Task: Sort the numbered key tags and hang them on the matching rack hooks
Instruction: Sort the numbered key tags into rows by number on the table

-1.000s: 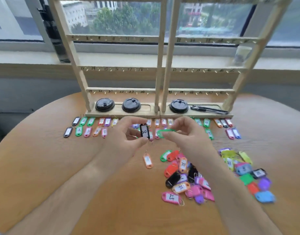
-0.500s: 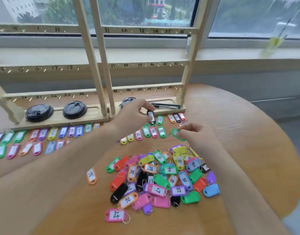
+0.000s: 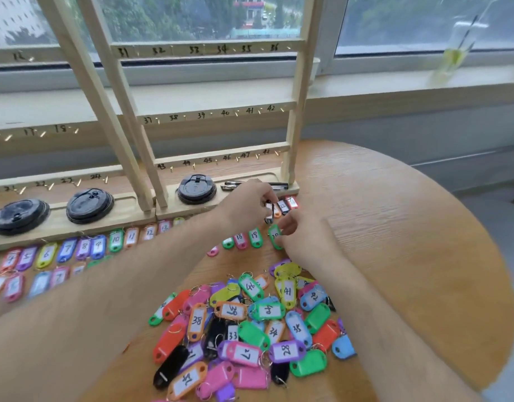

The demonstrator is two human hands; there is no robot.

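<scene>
My left hand (image 3: pixel 248 203) reaches across to the far right end of the laid-out row and pinches a black key tag (image 3: pixel 269 211) just in front of the wooden rack (image 3: pixel 290 169). Just below it, my right hand (image 3: pixel 300 239) pinches a green tag (image 3: pixel 274 235) marked 20 and holds it beside the green 19 tag (image 3: pixel 255 236) on the table. Rows of numbered tags (image 3: pixel 67 249) lie in order along the rack's base. A mixed heap of coloured tags (image 3: pixel 250 329) sits nearer to me. The rack's numbered hooks are bare.
Three black lids (image 3: pixel 196 188) and some black pens (image 3: pixel 232 185) rest in the rack's base tray. The round wooden table (image 3: pixel 409 256) ends at the right over a drop to the floor. A window sill with a glass holding a plant (image 3: pixel 453 56) is behind.
My view swung right. Both hands travelled from the middle to the right end of the row; the black tag now sits near the rack base and the green tag came down beside 19.
</scene>
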